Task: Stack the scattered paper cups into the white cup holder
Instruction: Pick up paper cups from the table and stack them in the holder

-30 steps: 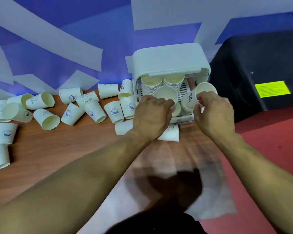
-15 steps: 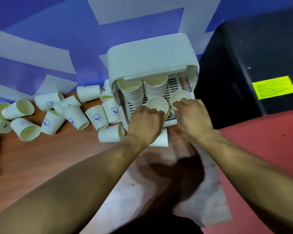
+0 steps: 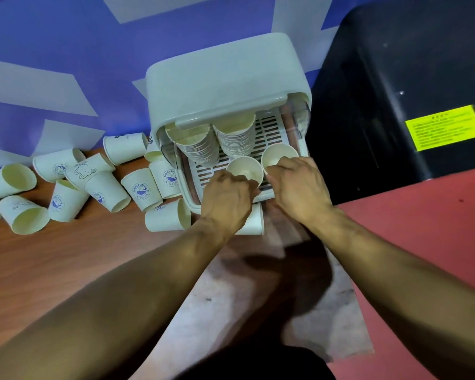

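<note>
Brown wooden desk point(image 3: 66, 256), blue-and-white wall behind. At 12 o'clock the white plastic cup holder point(image 3: 220, 78) carries two tall cup stacks point(image 3: 198, 146). The left hand point(image 3: 226, 198) closes its grip on a cream paper cup point(image 3: 244, 168) and the right hand point(image 3: 299, 187) on a second cup point(image 3: 279, 156), both cups inside the holder. Scattered paper cups point(image 3: 104, 187) lie at 9 o'clock, so I judge that much remains.

Both arms bare, reaching forward from the bottom corners of the view and converging toward the middle. Left forearm enters from lower left, right forearm from lower right; both wrists roughly straight.

Left hand point(image 3: 226, 200): back of the hand up, fingers curled down over the near side of the left cup point(image 3: 244, 168).

Right hand point(image 3: 299, 185): back up as well, fingers curled, tips on the near rim of the right cup point(image 3: 279, 157).

I note the two hands sit just beside each other, knuckles close; I cannot tell whether they touch. Thumbs are hidden under both hands, so I cannot log how they hold.
</note>
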Demonstrator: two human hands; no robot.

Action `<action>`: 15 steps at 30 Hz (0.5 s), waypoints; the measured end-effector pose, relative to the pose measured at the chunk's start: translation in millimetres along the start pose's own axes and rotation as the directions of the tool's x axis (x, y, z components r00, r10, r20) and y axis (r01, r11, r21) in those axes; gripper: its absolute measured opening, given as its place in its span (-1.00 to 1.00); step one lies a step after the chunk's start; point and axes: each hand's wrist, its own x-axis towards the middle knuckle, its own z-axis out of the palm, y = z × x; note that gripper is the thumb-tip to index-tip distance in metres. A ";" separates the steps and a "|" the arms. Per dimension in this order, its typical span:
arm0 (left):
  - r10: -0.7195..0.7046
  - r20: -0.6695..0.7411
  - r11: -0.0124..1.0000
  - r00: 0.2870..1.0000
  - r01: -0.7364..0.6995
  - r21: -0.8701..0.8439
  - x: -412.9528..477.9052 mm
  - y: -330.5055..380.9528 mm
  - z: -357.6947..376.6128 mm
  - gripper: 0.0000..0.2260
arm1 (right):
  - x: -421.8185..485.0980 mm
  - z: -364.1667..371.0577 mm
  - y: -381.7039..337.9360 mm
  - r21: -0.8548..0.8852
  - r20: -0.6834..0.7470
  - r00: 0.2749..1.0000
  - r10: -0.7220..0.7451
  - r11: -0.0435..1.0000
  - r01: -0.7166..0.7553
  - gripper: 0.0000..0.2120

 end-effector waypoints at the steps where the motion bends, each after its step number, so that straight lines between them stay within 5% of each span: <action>1: -0.007 0.010 1.000 1.000 0.007 0.000 -0.4 0.4 -1.7 -0.73 | 0.1 -0.4 0.3 0.010 -0.003 1.000 -0.001 1.000 0.001 -0.87; 9: -0.059 -0.159 0.989 0.985 0.035 -0.146 -24.6 -14.3 -8.4 -0.71 | -20.1 -23.1 -25.3 0.266 -0.301 0.941 0.152 0.961 -0.070 -0.83; 12: -0.127 -0.284 0.978 0.950 0.071 -0.197 -53.2 -27.2 -10.6 -0.75 | -41.6 -16.1 -42.0 0.365 -0.233 0.940 0.250 0.918 -0.153 -0.88; 15: -0.395 -0.310 0.902 0.865 0.300 -0.311 -82.1 -42.8 -5.9 -0.77 | -58.9 0.1 -58.5 0.398 -0.119 0.926 0.357 0.872 -0.285 -0.90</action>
